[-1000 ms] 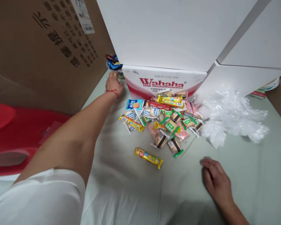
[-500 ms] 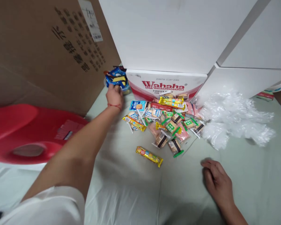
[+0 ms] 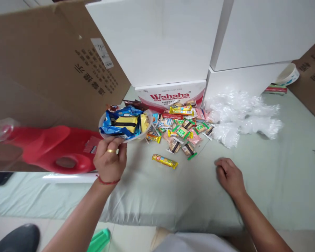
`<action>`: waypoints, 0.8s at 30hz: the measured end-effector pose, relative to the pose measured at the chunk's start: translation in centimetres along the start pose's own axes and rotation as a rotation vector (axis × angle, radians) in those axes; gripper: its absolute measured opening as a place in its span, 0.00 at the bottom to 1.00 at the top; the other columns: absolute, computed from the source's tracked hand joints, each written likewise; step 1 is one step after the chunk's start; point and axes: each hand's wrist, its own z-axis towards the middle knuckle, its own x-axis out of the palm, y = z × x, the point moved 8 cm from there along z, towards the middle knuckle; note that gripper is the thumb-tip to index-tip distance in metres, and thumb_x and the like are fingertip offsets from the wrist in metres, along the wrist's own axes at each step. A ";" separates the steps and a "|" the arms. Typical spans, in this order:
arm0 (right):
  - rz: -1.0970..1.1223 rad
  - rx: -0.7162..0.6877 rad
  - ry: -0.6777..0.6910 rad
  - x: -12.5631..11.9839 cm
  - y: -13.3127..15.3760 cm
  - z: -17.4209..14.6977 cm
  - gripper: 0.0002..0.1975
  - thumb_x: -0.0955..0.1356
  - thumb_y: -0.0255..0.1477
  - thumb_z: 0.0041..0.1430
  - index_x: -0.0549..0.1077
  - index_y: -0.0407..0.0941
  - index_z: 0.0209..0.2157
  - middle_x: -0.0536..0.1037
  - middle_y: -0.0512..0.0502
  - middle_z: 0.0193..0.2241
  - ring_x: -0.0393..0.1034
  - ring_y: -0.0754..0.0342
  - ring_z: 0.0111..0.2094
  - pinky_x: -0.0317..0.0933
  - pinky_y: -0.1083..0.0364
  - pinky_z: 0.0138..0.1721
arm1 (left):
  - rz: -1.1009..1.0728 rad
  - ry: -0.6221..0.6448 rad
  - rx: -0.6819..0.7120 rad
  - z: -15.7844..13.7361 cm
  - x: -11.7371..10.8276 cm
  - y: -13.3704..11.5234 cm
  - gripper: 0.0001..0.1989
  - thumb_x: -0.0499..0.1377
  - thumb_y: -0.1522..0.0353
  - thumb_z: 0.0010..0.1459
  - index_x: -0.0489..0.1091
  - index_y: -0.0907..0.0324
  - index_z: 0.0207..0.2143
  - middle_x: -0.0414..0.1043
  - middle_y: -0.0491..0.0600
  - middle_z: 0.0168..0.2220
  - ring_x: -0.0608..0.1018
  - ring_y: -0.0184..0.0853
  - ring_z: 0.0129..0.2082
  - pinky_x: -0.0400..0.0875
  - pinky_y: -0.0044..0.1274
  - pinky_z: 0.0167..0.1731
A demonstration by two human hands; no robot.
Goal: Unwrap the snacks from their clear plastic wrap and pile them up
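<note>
My left hand [image 3: 110, 159] grips the near rim of a round clear plastic bowl [image 3: 147, 119]. In the bowl lie blue wrappers [image 3: 128, 111] and a yellow packet with a dark stripe [image 3: 126, 123]. My right hand [image 3: 229, 176] rests on the green cloth, its fingers curled in and nothing seen in them. Between the hands lies a single yellow snack bar [image 3: 165, 161]. Behind it spreads a pile of small wrapped snacks [image 3: 182, 132], partly hidden at its left by the bowl.
Crumpled clear plastic bags [image 3: 241, 117] lie right of the pile. A white Wahaha carton [image 3: 170, 96] stands behind, under white boxes [image 3: 157, 42]. At left are a red jug [image 3: 52, 148] and a brown carton [image 3: 42, 70]. A paper cup [image 3: 288, 75] is at far right.
My left hand has brought the bowl of snacks from the corner beside the Wahaha carton toward me, and it is now lifted. My right hand stays on the cloth. The view has shifted.
</note>
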 end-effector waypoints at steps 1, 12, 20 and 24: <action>0.004 0.009 0.001 0.1 -0.1 0.0 0.12 0.62 0.26 0.65 0.77 0.47 0.40 0.80 0.45 0.42 0.78 0.51 0.40 0.71 0.54 0.40 | -0.066 -0.036 -0.044 0.3 -0.6 -1.0 0.06 0.66 0.65 0.60 0.76 0.56 0.37 0.75 0.52 0.39 0.77 0.40 0.41 0.72 0.31 0.43; 0.072 0.027 -0.012 -0.4 0.2 0.2 0.12 0.63 0.25 0.65 0.78 0.46 0.39 0.80 0.45 0.40 0.78 0.51 0.40 0.71 0.54 0.41 | -1.545 -0.007 -1.361 -0.4 18.3 -4.8 0.13 0.65 0.78 0.59 0.65 0.59 0.27 0.62 0.38 0.22 0.62 0.19 0.17 0.56 0.10 0.17; 0.158 0.068 -0.009 -0.6 0.1 0.7 0.12 0.63 0.27 0.65 0.79 0.47 0.38 0.81 0.44 0.40 0.77 0.50 0.42 0.71 0.52 0.43 | -1.825 0.082 -1.293 1.0 16.9 -8.9 0.12 0.53 0.74 0.70 0.77 0.57 0.42 0.80 0.48 0.36 0.82 0.32 0.37 0.80 0.24 0.43; 0.462 0.261 -0.029 -2.8 -0.6 0.5 0.14 0.67 0.39 0.67 0.79 0.48 0.48 0.81 0.42 0.43 0.77 0.50 0.37 0.72 0.52 0.39 | -1.897 0.483 -1.227 -3.6 15.9 -14.9 0.09 0.60 0.64 0.67 0.76 0.57 0.35 0.79 0.49 0.36 0.82 0.36 0.37 0.81 0.29 0.42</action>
